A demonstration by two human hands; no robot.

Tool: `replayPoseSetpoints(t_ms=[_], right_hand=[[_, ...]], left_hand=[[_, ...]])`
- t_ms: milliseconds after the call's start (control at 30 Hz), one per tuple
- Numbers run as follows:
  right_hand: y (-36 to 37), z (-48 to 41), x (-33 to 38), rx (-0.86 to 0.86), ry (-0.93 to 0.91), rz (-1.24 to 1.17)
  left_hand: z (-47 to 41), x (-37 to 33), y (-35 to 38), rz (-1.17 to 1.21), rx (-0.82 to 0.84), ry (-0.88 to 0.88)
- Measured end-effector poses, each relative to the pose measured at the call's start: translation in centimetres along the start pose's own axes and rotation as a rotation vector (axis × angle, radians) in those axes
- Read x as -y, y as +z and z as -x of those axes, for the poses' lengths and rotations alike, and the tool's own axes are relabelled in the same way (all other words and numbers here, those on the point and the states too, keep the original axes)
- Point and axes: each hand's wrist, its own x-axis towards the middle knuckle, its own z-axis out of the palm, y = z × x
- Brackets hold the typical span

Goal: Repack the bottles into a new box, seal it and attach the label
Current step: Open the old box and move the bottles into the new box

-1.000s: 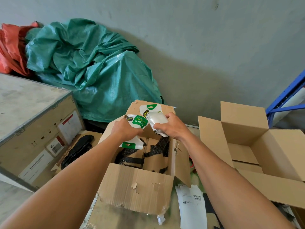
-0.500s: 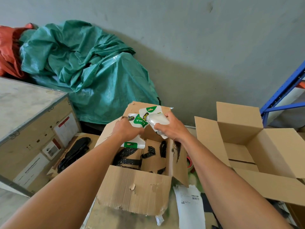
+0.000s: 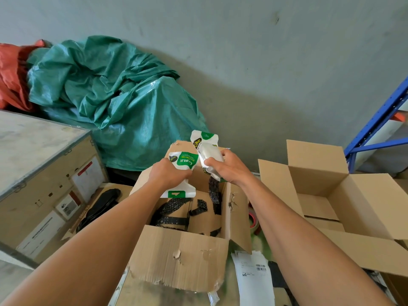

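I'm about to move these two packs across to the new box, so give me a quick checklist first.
1. Grip of left hand on left pack: ok.
2. Grip of right hand on right pack: ok.
3. Flaps of new box open: ok.
4. Right pack free of black wrap strip: cannot tell; it hangs just beneath.
5. Nothing left in old box: cannot tell; wrap hides the bottom.
6. Label and tape roll handy: ok, by the old box.

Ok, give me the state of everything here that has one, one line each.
Left hand: grips a white-and-green pouch, lifted.
Right hand: grips a second pouch.
Torn box: open, front wall ripped, black wrap inside.
New box: flaps open, unsealed.
Shipping label: lying loose, unattached.
Wooden crate: lid shut.
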Motion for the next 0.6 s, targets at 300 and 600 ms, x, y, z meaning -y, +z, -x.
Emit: replayPoseSetpoints(t_ms=[300,600], right_hand=[[-9.8,2.9,-2.6,-0.147,0.107,0.181],[-23.7,5.2,-13.6,-0.354,0.186,0.257]], left_hand=[[1.0,-8.7,2.0,-0.153,-0.054,0.138],[3.2,-22.8,13.1,-0.126,0.052,0.280]])
